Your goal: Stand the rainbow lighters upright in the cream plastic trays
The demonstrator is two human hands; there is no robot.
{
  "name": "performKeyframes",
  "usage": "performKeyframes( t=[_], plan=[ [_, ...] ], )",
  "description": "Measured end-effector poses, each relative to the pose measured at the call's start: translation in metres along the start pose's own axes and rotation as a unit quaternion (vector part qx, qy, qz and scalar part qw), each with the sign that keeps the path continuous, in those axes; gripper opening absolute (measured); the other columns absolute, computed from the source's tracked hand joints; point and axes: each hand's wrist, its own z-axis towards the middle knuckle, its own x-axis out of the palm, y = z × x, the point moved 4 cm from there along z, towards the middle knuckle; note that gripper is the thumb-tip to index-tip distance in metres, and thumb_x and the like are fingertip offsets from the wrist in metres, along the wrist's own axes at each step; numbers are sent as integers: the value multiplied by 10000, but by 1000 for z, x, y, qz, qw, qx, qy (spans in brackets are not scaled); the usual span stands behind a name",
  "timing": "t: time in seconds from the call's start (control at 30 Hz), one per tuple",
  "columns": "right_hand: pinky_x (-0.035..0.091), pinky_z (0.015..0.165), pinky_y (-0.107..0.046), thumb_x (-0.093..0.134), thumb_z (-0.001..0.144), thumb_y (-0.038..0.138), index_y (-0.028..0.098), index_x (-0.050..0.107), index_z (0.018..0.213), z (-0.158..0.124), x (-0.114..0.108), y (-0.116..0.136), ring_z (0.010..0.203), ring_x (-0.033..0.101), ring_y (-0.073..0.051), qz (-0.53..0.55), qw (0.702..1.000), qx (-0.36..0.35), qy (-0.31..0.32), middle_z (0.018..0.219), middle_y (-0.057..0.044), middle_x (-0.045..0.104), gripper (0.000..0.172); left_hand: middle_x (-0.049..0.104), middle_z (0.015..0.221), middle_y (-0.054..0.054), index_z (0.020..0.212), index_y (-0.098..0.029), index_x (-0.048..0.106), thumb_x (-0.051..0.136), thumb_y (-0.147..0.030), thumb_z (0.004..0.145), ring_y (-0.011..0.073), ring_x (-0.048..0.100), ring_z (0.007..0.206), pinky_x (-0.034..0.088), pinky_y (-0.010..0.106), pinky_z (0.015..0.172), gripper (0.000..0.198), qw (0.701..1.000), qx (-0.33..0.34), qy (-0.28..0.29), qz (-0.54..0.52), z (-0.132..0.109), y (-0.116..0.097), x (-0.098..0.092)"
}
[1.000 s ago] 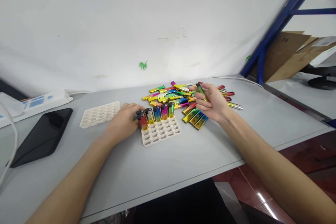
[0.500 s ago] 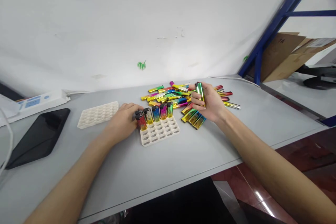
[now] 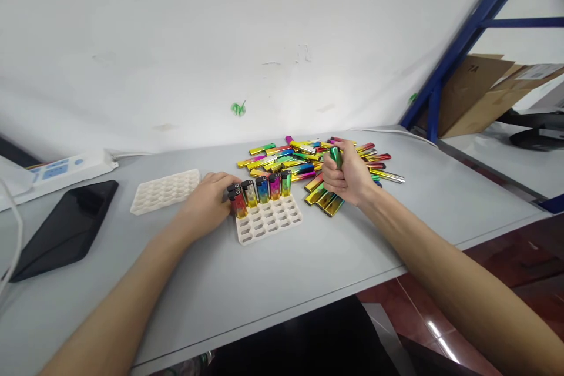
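Observation:
A white honeycomb tray (image 3: pixel 271 224) lies on the grey table (image 3: pixel 282 270), with several rainbow-coloured lighters (image 3: pixel 262 189) standing upright along its far row. My left hand (image 3: pixel 205 207) rests against the tray's left end, fingers curled beside the nearest upright lighter. My right hand (image 3: pixel 348 175) is closed in a fist round a green lighter (image 3: pixel 336 156), held upright just above a heap of loose lighters (image 3: pixel 304 160). A few more lighters (image 3: pixel 324 197) lie side by side under that hand.
A second, empty white tray (image 3: pixel 165 190) lies left of my left hand. A black phone (image 3: pixel 66 228) and a white power strip (image 3: pixel 66 169) are at far left. A white wall backs the table; a blue rack post (image 3: pixel 462 47) and cardboard boxes (image 3: pixel 489 94) stand at right.
My right hand turned the green lighter from lying across open fingers to upright, then closed into a fist round it and drew slightly left. The left hand stayed put.

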Motion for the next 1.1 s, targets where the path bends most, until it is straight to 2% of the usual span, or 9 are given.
performKeyframes(
  t=[0.17, 0.37, 0.53, 0.63, 0.73, 0.8, 0.87, 0.93, 1.1],
  plan=[
    [119, 322, -203, 375, 1008, 463, 233, 360, 550, -2, 1, 4, 371, 72, -71, 8, 1000, -7, -17, 437, 91, 176, 513, 720, 1179, 46, 1094, -252, 682, 484, -159, 779, 292, 585, 1164, 497, 405, 970, 384, 1000, -3, 2, -4, 0, -1, 0],
    [117, 326, -202, 417, 1001, 533, 229, 381, 552, -1, 1, 4, 375, 83, -70, 23, 1000, -1, -6, 441, 94, 176, 543, 718, 1184, 54, 1102, -243, 683, 475, -166, 778, 300, 577, 1173, 491, 418, 969, 392, 1000, 6, -2, -1, 0, 1, 1],
    [104, 324, -206, 344, 1009, 416, 231, 346, 539, -3, 2, 4, 372, 75, -77, 12, 1000, 0, -8, 433, 85, 175, 505, 715, 1192, 49, 1107, -243, 677, 463, -162, 795, 291, 568, 1188, 485, 407, 972, 386, 1000, -3, 8, 3, -1, -2, -1],
    [118, 333, -211, 369, 1013, 435, 226, 395, 567, -3, 2, 6, 375, 89, -79, 9, 1000, -15, -9, 446, 88, 186, 493, 717, 1184, 46, 1089, -243, 678, 470, -168, 788, 293, 572, 1183, 492, 408, 963, 373, 1000, -5, 8, 1, -1, -3, -2],
    [202, 362, -213, 428, 1000, 511, 209, 529, 669, -3, 3, 7, 387, 166, -77, 11, 999, -42, -4, 490, 83, 276, 459, 715, 1197, 51, 1098, -241, 680, 471, -173, 790, 296, 571, 1184, 492, 412, 971, 378, 1000, 1, 4, 3, -1, -2, -1],
    [322, 424, -224, 492, 976, 521, 199, 606, 769, -4, 5, 7, 429, 298, -84, 6, 998, -56, 9, 563, 58, 393, 400, 715, 1196, 49, 1099, -245, 681, 471, -166, 793, 295, 573, 1180, 493, 408, 965, 380, 1000, -2, 6, 9, -1, -2, -1],
    [436, 546, -250, 601, 937, 482, 200, 635, 821, -6, 7, 6, 537, 440, -100, -21, 997, -70, 36, 679, 29, 501, 306, 716, 1187, 45, 1093, -248, 679, 471, -152, 799, 291, 576, 1175, 493, 399, 954, 373, 1000, -6, 10, 12, -1, -2, -1],
    [466, 647, -268, 711, 894, 430, 201, 631, 794, -10, 9, 7, 647, 502, -111, -80, 990, -91, 72, 762, 18, 541, 262, 715, 1180, 42, 1091, -247, 675, 470, -138, 807, 285, 574, 1173, 490, 389, 950, 367, 1000, -6, 11, 12, -1, -2, -1],
    [401, 601, -272, 776, 878, 414, 205, 688, 857, -22, 20, 7, 666, 479, -106, -230, 952, -150, 134, 791, 23, 565, 227, 711, 1162, 40, 1090, -245, 669, 470, -136, 829, 280, 574, 1153, 486, 385, 936, 346, 1000, 7, 4, 12, -1, -2, 0]
  ],
)
